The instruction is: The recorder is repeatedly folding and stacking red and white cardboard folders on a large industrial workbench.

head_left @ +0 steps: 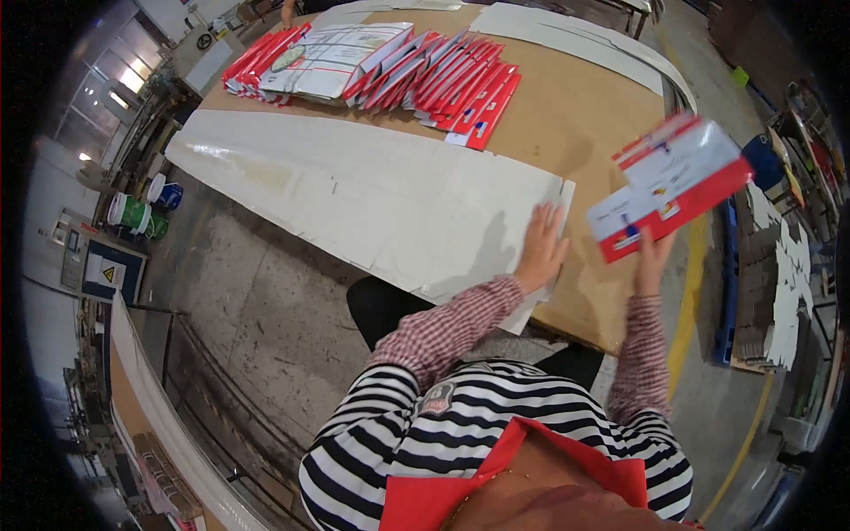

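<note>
Left hand (542, 246) lies flat, fingers spread, pressing the near end of a long white card sheet (354, 190) onto the brown worktable (575, 115), apparently to keep it from sliding. Right hand (652, 257) is closed on the lower edge of a red-and-white flat carton (670, 186), raised clear beyond the table's right edge. Similar cartons (443, 80) lie fanned at the far side.

- The red-and-white packets (670, 186) in the right hand (653, 257) are motion-blurred; their print is unreadable.
- That hand's fingers sit behind the packets.
- Another person's hand (288, 12) at the counter's (567, 115) far end is cut by the top edge.
</note>
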The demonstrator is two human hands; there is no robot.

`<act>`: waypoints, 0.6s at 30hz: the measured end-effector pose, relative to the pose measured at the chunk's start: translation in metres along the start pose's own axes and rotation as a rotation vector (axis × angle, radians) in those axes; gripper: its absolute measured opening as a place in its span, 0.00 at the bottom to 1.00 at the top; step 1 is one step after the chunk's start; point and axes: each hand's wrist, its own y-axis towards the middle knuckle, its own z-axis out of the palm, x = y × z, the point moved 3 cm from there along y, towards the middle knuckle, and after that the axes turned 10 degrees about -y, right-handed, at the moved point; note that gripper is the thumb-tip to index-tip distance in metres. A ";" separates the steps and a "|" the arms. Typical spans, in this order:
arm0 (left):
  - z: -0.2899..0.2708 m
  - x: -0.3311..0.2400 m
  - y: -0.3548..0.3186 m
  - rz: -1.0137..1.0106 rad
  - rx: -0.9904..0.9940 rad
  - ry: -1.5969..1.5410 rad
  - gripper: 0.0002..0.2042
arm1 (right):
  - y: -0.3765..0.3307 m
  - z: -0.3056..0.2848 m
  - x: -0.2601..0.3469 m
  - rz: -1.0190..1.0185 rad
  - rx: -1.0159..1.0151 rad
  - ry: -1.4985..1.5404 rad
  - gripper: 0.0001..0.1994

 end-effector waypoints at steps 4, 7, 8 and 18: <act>-0.041 0.008 -0.044 -0.165 0.304 0.441 0.33 | 0.112 -0.045 -0.014 0.210 0.239 0.086 0.29; -0.048 0.008 -0.063 -0.050 0.413 0.593 0.37 | 0.166 -0.018 -0.033 0.445 0.664 0.129 0.29; -0.049 0.009 -0.065 -0.051 0.410 0.597 0.37 | 0.176 -0.009 -0.038 0.489 0.841 -0.067 0.29; -0.049 0.008 -0.058 -0.053 0.407 0.569 0.39 | 0.247 0.168 -0.151 0.345 0.709 -0.213 0.28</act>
